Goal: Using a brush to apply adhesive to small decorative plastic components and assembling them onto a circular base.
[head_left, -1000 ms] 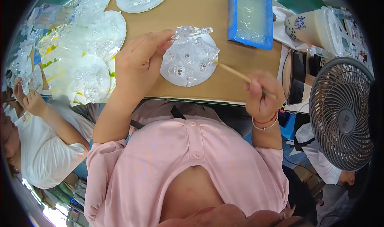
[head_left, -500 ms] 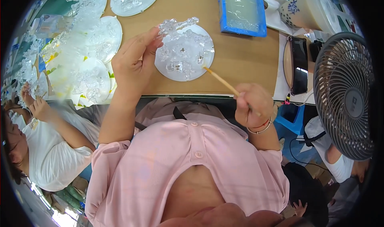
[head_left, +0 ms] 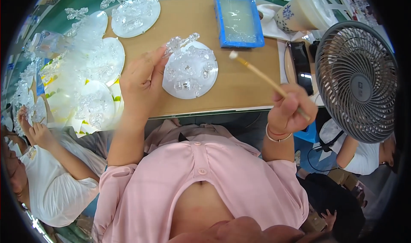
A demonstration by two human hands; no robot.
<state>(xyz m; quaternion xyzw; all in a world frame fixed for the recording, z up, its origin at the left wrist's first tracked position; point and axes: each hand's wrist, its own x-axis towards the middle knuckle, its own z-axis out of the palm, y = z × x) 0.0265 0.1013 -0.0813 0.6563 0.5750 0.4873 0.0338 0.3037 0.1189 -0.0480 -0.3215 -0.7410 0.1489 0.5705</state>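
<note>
My left hand (head_left: 141,78) is closed at the edge of a round white disc (head_left: 177,91), pinching a clear, faceted cross-like plastic piece (head_left: 182,41) at the disc's upper left. More clear, lumpy plastic pieces (head_left: 192,67) cover the disc. My right hand (head_left: 291,108) is wrapped round a thin wooden brush (head_left: 265,76). The brush's whitish tip hangs above the brown board (head_left: 252,88), to the right of the disc and just below a blue-rimmed tray (head_left: 243,44). A pale, glossy substance (head_left: 237,20) fills the tray.
Discs with clear pieces (head_left: 136,18) stand at the back left, others (head_left: 96,103) on patterned sheets. A lidded drink cup (head_left: 299,13), sunglasses (head_left: 299,63) and a grey fan (head_left: 361,86) are to the right. A co-worker in white (head_left: 58,178) sits at the left.
The brush has lifted off the disc's lower right edge and moved right and up, toward the tray. My left hand keeps its hold at the disc. The whole view has shifted slightly.
</note>
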